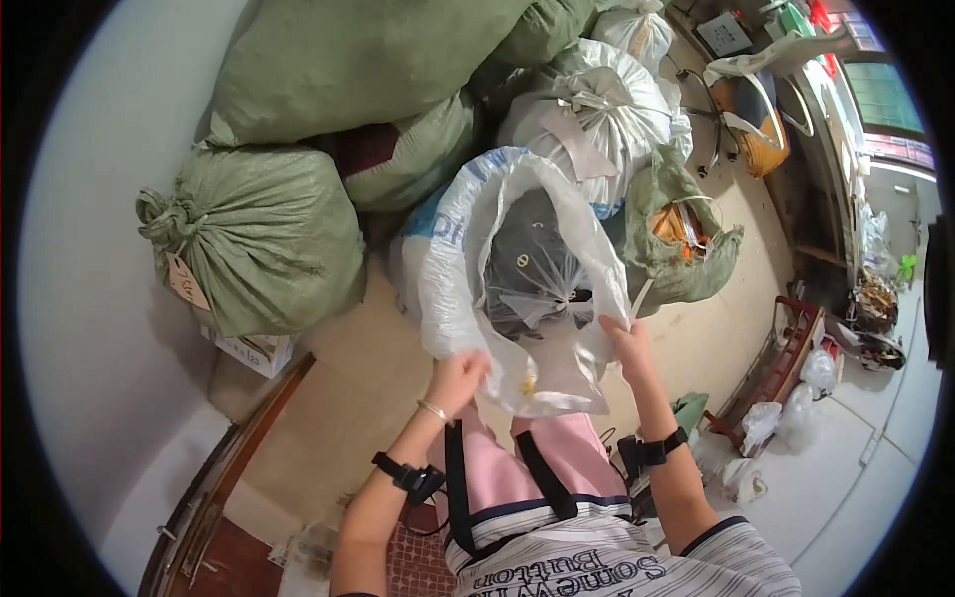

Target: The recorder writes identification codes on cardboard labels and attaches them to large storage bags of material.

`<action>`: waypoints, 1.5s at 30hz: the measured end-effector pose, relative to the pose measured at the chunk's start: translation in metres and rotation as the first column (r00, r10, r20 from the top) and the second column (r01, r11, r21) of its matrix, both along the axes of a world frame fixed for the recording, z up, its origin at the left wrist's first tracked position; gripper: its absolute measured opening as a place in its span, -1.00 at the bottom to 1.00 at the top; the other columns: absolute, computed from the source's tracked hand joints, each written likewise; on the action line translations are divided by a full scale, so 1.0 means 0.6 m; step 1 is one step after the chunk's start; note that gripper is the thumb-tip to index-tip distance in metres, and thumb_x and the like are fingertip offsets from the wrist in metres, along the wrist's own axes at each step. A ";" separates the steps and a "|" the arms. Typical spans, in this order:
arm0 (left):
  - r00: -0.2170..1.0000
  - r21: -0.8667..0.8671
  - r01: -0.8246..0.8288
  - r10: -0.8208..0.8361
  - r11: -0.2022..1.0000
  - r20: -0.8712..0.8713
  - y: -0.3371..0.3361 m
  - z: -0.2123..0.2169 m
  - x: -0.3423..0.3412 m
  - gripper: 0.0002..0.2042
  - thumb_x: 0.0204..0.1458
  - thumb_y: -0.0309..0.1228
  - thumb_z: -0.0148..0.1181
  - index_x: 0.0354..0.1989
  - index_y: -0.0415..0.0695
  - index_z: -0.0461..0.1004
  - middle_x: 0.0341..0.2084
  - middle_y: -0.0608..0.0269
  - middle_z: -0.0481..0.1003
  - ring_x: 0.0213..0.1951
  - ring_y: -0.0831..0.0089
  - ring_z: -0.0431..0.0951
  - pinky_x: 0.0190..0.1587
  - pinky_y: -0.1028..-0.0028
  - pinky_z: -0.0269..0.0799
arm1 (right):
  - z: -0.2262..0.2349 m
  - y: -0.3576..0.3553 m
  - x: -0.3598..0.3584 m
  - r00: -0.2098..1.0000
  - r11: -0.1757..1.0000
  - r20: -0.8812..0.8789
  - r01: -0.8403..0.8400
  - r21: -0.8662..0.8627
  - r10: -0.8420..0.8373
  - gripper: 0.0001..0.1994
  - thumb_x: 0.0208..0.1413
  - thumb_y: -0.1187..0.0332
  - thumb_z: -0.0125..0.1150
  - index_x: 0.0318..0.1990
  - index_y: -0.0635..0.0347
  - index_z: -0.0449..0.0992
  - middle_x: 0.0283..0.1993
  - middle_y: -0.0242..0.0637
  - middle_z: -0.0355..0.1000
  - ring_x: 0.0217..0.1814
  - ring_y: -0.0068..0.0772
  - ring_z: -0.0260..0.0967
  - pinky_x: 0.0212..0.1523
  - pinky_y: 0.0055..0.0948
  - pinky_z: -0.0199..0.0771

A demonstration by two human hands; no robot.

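Observation:
In front of me stands a large white woven sack (451,289) with blue print, its mouth spread wide and its rim folded outward. Down inside it lies a clear plastic bag (527,261) of dark items, its top gathered into a knot-like bunch. On the near left of the rim, my left hand (460,381) is closed with the sack's edge in its fingers. At the right, my right hand (627,343) pinches the opposite edge of the rim. Black straps with small devices are on both wrists.
Stuffed green sacks (269,239) are piled at the left and back. A tied white sack (607,109) stands behind, and an open green sack (686,234) with orange contents sits at the right. Farther right are a chair (761,109), a red-brown rack (781,358) and plastic bags (796,418).

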State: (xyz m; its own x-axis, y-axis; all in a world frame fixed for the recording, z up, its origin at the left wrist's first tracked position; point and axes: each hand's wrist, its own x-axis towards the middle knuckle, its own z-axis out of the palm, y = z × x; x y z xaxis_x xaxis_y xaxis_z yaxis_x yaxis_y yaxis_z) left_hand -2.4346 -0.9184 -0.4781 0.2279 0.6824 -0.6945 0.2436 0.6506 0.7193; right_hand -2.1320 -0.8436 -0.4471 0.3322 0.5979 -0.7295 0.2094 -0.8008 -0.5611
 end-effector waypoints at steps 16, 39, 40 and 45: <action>0.746 0.033 -0.291 0.249 0.956 -0.617 0.130 -0.214 0.119 -0.25 -0.20 -0.05 0.29 0.17 -0.04 0.12 0.05 0.05 0.29 0.12 0.08 0.21 0.12 0.19 0.11 | 0.016 0.001 0.119 0.986 0.980 0.042 0.155 0.126 -0.161 -0.79 0.06 0.31 0.18 -0.19 0.21 0.50 -0.28 -0.46 0.44 -0.28 -0.61 0.32 -0.26 -0.54 0.30; 0.913 0.075 -0.258 0.269 0.963 -0.306 0.073 0.244 0.069 -0.83 -0.11 -0.35 0.12 -0.49 -0.21 0.48 -0.75 -0.04 0.40 -0.65 0.07 0.46 -0.56 0.28 0.34 | 0.102 -0.072 0.002 0.894 0.907 -0.159 -0.419 0.030 0.418 -0.70 0.16 0.25 0.04 -0.08 0.28 0.41 -0.33 -0.45 0.38 -0.27 -0.59 0.26 -0.24 -0.53 0.30; 0.944 0.095 -0.163 0.183 0.982 -0.276 0.105 0.230 0.093 -0.81 -0.10 -0.34 0.10 -0.51 -0.23 0.46 -0.75 -0.02 0.41 -0.64 0.03 0.46 -0.55 0.26 0.35 | 0.085 -0.039 -0.018 0.863 0.887 -0.225 -0.461 0.010 0.451 -0.67 0.16 0.24 0.04 -0.02 0.28 0.37 -0.29 -0.45 0.39 -0.25 -0.58 0.27 -0.23 -0.53 0.30; 0.895 0.215 0.365 -0.278 0.906 -0.349 0.148 0.160 0.222 -0.75 -0.08 -0.27 0.15 -0.53 -0.25 0.47 -0.61 0.00 0.49 -0.50 0.01 0.49 -0.45 0.22 0.39 | 0.036 0.041 -0.061 0.883 0.971 -0.420 -0.238 -0.020 0.208 -0.65 0.15 0.24 0.04 0.00 0.28 0.35 -0.32 -0.47 0.37 -0.28 -0.57 0.26 -0.23 -0.52 0.31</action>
